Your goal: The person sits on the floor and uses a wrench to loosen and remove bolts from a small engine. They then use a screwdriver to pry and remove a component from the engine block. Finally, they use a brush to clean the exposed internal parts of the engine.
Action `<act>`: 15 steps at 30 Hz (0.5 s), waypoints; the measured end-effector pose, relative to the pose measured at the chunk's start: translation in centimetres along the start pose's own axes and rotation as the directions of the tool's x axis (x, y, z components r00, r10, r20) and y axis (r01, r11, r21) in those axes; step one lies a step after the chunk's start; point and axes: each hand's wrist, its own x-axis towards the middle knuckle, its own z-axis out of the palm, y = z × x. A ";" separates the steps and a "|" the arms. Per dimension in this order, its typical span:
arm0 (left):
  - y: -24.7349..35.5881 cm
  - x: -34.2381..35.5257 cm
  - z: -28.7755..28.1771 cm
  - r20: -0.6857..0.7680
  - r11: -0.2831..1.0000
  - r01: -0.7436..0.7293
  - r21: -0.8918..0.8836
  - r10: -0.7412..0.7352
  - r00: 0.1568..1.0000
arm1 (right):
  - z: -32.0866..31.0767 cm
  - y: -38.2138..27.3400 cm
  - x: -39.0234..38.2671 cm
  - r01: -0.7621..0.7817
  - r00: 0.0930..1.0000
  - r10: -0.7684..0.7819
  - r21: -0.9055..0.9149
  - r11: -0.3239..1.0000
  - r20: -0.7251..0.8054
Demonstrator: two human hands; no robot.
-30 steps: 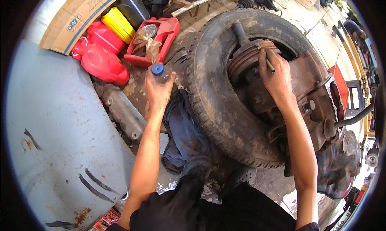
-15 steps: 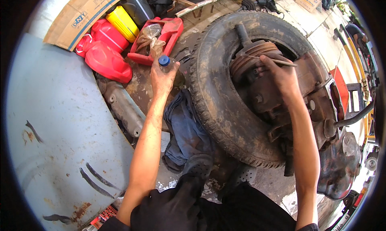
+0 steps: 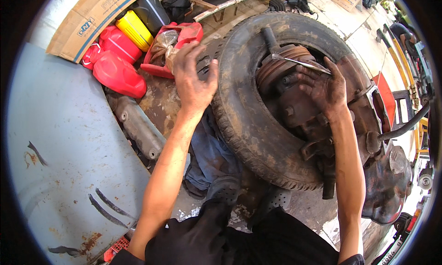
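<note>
Metal rod [image 3: 301, 63], thin and flat, lies across the rusty hub [image 3: 287, 87] inside the worn tyre [image 3: 239, 113]; its long axis runs from upper left down to the right, where its end disappears under the right hand [image 3: 324, 87]. That greasy hand curls its fingers over the rod and hub; how firmly it grips I cannot tell. The left hand [image 3: 193, 78] hovers with fingers loosely bent just left of the tyre, its palm hidden. Beyond it sit red jugs [image 3: 115, 67] and a red tray [image 3: 177, 48].
</note>
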 end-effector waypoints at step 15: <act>2.5 -5.4 5.9 0.455 0.993 0.088 0.073 -0.111 0.883 | 0.6 0.3 1.6 0.291 0.627 -0.594 -0.859 -0.422 0.505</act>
